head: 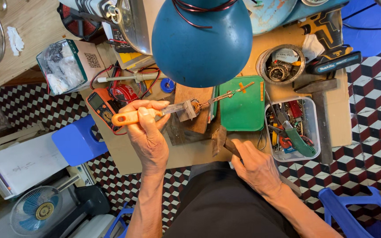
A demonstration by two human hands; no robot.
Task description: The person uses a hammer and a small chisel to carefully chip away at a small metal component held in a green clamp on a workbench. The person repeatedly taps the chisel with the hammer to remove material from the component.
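Left hand (148, 132) grips orange-handled tool (131, 117); clear tub (315, 128) holds pliers (294, 136)

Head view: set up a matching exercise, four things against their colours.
Things:
1. Lamp shade
2. Tool handle in the left hand
3. Mat on the bench
4. Hammer head by the right hand

Colours:
A. Green
B. Rusty brown
C. Dark blue
D. Orange

Pairs: 1-C, 2-D, 3-A, 4-B
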